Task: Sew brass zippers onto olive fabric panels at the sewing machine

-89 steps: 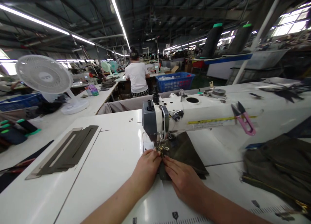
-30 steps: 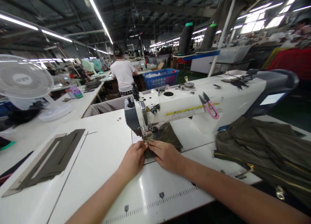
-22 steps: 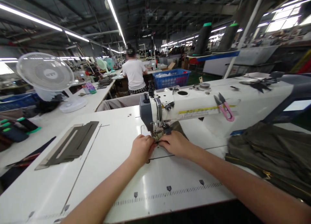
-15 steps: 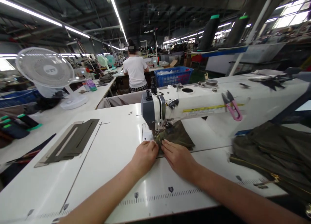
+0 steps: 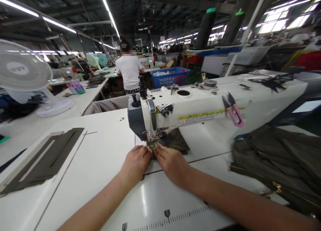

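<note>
A dark olive fabric piece [image 5: 178, 141] lies flat on the white table under the head of a white sewing machine [image 5: 208, 105]. My left hand [image 5: 136, 160] presses its bunched fingertips on the fabric's near edge, just left of the needle and presser foot [image 5: 152, 141]. From the right, my right hand [image 5: 173, 162] pinches and holds the same edge, its fingers close together. A narrow strip of the cloth shows between the two hands. The fingertips hide part of the edge.
Olive cut pieces [image 5: 54, 159] lie stacked at left. A dark olive garment with yellow zips [image 5: 281, 157] is heaped at right. Pink thread snips [image 5: 233, 110] hang on the machine arm. A white fan [image 5: 22, 65], a blue basket [image 5: 170, 78] and a person [image 5: 129, 69] are beyond.
The view has turned right and closer, so the fan, machine and stack appear farther left. Both hands stay on the fabric by the needle, with little visible motion against the machine.
</note>
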A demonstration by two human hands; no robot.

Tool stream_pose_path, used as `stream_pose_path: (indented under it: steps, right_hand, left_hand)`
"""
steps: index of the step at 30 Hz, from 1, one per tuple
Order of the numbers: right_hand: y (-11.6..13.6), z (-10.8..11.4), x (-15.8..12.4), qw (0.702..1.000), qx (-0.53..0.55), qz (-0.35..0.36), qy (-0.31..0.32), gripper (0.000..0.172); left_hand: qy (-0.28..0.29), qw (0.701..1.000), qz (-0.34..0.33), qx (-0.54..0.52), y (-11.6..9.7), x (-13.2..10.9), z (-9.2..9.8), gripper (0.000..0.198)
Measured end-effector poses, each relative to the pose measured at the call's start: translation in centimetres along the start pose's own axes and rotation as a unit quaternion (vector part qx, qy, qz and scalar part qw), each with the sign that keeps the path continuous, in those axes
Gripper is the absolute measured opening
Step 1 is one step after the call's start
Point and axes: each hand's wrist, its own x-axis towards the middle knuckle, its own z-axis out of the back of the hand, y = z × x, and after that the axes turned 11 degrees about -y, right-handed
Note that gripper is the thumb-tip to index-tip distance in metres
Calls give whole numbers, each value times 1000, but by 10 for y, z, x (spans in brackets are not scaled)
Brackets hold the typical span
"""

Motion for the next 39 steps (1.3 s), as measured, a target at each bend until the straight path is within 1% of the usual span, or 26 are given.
stream_pose_path:
  steps: [3, 5, 8, 10, 12, 14, 17, 24, 30, 39]
  right_hand:
    - [-5, -4, 6, 1000, 11, -17, 13, 24]
    - [-8, -4, 8, 999, 27, -41, 13, 22]
    - [-10, -1, 7, 993, 84, -88, 11, 20]
    - [-11, 1, 4, 987, 118, -105, 5, 21]
    - [-11, 2, 0, 988, 118, -94, -10, 22]
    - [-11, 0, -4, 992, 96, -72, -28, 23]
    - [-11, -4, -6, 994, 81, -59, -39, 25]
    - [-18, -5, 3, 991, 107, -79, 1, 27]
    - [-20, -6, 5, 987, 127, -94, -11, 30]
    - [-22, -6, 8, 988, 130, -82, -1, 29]
  left_hand:
    - [-18, 1000, 14, 1, 6, 1, -5, 15]
    - [-22, 999, 27, 1, 8, 1, -7, 11]
    - [-13, 998, 57, -20, 8, 0, -5, 11]
    - [-12, 997, 70, -39, 5, -3, -2, 14]
    - [-13, 997, 67, -43, 1, -8, 1, 18]
    - [-14, 998, 56, -34, -2, -11, 1, 22]
    - [-16, 999, 43, -24, -4, -12, -1, 22]
    - [-11, 999, 45, -2, 2, -3, -6, 22]
    - [-31, 998, 50, -11, 3, -2, -10, 24]
    - [-40, 998, 56, -6, 4, -3, -12, 20]
